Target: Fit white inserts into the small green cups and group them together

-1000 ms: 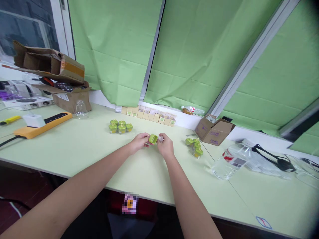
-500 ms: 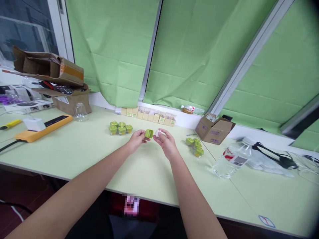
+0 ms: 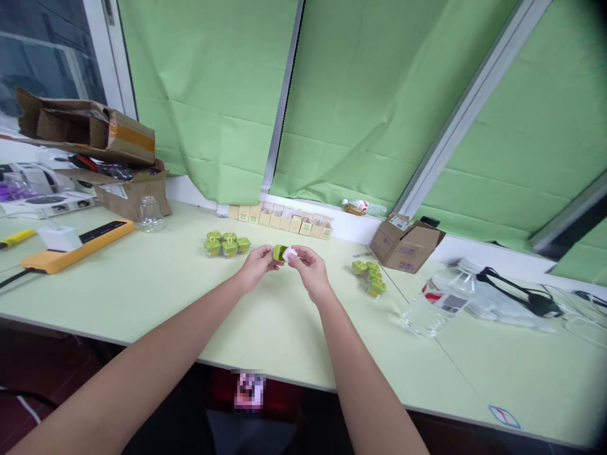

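Observation:
Above the middle of the table, my left hand (image 3: 258, 266) grips a small green cap (image 3: 279, 253), its hollow side facing right. My right hand (image 3: 309, 268) pinches a small white piece (image 3: 289, 254) whose exact kind I cannot make out. The white piece is at the mouth of the green cap; whether it is inside or only touching, I cannot tell. To the left stands a cluster of small clear containers with green lids (image 3: 229, 245). Similar green-lidded containers (image 3: 374, 277) stand to the right of my right hand.
Small tan boxes (image 3: 284, 220) line the wall. An orange power strip (image 3: 78, 246), a clear plastic cup (image 3: 150, 215) and stacked cardboard boxes (image 3: 128, 189) are left. A carton (image 3: 403, 243), a large water bottle (image 3: 439, 300) and a black strap (image 3: 521, 294) are right.
My right hand has moved left, bringing the white piece from beside the green cap to its opening. My left hand has stayed nearly in place. The view has shifted slightly.

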{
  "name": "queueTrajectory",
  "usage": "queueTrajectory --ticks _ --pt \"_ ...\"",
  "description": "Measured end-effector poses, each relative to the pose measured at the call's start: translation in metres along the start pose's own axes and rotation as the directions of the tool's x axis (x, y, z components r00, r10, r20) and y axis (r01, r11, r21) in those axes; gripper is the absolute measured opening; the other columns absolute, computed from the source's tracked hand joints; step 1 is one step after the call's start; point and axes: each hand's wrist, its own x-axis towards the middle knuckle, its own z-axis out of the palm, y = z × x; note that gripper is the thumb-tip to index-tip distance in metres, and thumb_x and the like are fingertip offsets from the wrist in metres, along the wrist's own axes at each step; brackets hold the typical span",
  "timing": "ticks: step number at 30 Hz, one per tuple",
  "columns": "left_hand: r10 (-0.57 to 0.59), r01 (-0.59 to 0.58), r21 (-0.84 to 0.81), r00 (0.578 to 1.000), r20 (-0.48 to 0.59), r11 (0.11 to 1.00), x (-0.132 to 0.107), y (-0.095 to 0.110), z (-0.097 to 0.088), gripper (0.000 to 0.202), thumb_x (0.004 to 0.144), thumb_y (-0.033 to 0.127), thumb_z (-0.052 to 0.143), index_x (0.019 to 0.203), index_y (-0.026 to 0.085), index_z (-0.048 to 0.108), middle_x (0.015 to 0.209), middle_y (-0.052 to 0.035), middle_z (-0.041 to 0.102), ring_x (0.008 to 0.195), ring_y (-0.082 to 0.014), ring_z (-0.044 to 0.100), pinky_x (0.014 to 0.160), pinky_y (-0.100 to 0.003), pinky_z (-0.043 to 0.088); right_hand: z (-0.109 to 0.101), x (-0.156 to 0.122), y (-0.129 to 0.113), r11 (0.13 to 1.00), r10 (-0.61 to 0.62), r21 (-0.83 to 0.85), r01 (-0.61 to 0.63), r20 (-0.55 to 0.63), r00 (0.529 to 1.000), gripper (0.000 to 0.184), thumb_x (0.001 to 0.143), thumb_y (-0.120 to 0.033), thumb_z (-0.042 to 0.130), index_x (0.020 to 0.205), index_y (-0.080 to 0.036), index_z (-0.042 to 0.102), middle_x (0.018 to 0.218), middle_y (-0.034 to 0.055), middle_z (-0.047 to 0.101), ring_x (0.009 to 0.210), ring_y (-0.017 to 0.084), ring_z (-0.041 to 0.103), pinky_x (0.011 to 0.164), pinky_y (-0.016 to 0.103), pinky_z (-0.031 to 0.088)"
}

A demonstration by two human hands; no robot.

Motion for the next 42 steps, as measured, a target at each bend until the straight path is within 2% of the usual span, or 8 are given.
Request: queueTrajectory --ticks 6,10,14,18,21,29,35,42 --pt "0.112 -0.112 0.001 0.994 -0.009 0.994 0.003 -0.005 0.000 0.043 0.070 0.049 0.079 0.084 0.014 0.059 0.077 -0.0019 0.065 0.069 -0.0131 0.063 0.078 -0.033 0.052 0.003 -0.001 0.001 0.999 -0.043 -0.029 0.043 -0.017 0.999 0.042 0.068 -0.043 0.080 0.101 -0.018 0.071 0.099 0.0076 0.075 0.084 0.020 0.070 0.085 0.037 0.057" --pt "0.152 -0.151 0.029 0.988 -0.023 0.988 0.003 -0.008 -0.001 0.041 0.072 0.050 0.077 0.083 0.014 0.059 0.079 -0.0014 0.065 0.070 -0.0124 0.062 0.078 -0.033 0.053 0.004 -0.002 0.004 0.996 -0.017 -0.085 0.014 -0.037 0.999 0.044 0.067 -0.043 0.080 0.103 -0.018 0.073 0.099 0.0074 0.076 0.088 0.023 0.072 0.087 0.040 0.057" --pt "0.134 -0.133 0.048 0.991 -0.021 0.990 0.003 -0.010 -0.003 0.039 0.073 0.049 0.076 0.082 0.014 0.060 0.078 -0.0020 0.065 0.069 -0.0132 0.063 0.078 -0.035 0.054 0.006 -0.003 0.010 0.982 -0.024 -0.191 0.011 -0.067 0.997 0.044 0.071 -0.044 0.077 0.108 -0.019 0.072 0.100 0.0073 0.076 0.089 0.023 0.072 0.087 0.040 0.057" --pt "0.118 -0.117 0.019 0.992 -0.046 0.993 0.004 -0.013 -0.003 0.036 0.074 0.046 0.076 0.083 0.014 0.060 0.079 -0.0025 0.065 0.070 -0.0137 0.063 0.080 -0.036 0.055 0.010 -0.006 0.012 0.947 -0.132 -0.305 0.097 -0.096 0.987 0.035 0.076 -0.043 0.071 0.104 -0.022 0.068 0.099 0.0056 0.074 0.083 0.020 0.071 0.079 0.034 0.058" --pt "0.098 -0.099 -0.010 0.994 -0.042 0.995 0.005 -0.016 -0.002 0.035 0.075 0.043 0.076 0.083 0.014 0.060 0.080 -0.0032 0.065 0.073 -0.0144 0.064 0.082 -0.037 0.055 0.012 -0.009 0.010 0.913 -0.201 -0.374 0.161 -0.069 0.977 0.027 0.080 -0.042 0.067 0.099 -0.023 0.067 0.099 0.0040 0.073 0.082 0.018 0.070 0.074 0.031 0.057" --pt "0.063 -0.065 -0.042 0.997 -0.038 0.997 0.005 -0.020 -0.001 0.038 0.073 0.045 0.079 0.083 0.014 0.060 0.078 -0.0033 0.066 0.071 -0.0139 0.064 0.081 -0.037 0.055 0.015 -0.011 0.005 0.834 -0.298 -0.503 0.226 -0.065 0.952 0.023 0.083 -0.039 0.063 0.098 -0.021 0.067 0.106 0.0064 0.068 0.077 0.016 0.067 0.064 0.027 0.055" --pt "0.043 -0.046 -0.062 0.998 -0.036 0.997 0.003 -0.020 0.000 0.038 0.072 0.045 0.079 0.083 0.014 0.060 0.077 -0.0033 0.067 0.070 -0.0132 0.064 0.081 -0.036 0.054 0.015 -0.012 0.003 0.793 -0.335 -0.550 0.262 -0.035 0.942 0.020 0.084 -0.036 0.062 0.098 -0.021 0.066 0.102 0.0059 0.067 0.076 0.015 0.066 0.072 0.029 0.057" --pt "-0.007 0.006 -0.143 1.000 -0.006 0.990 0.002 -0.024 -0.002 0.038 0.068 0.041 0.083 0.081 0.013 0.061 0.081 -0.0043 0.067 0.074 -0.0142 0.065 0.083 -0.034 0.052 0.013 -0.011 0.006 0.786 -0.335 -0.558 0.266 -0.024 0.942 0.020 0.083 -0.036 0.064 0.094 -0.021 0.068 0.099 0.0057 0.068 0.074 0.015 0.064 0.072 0.029 0.057"
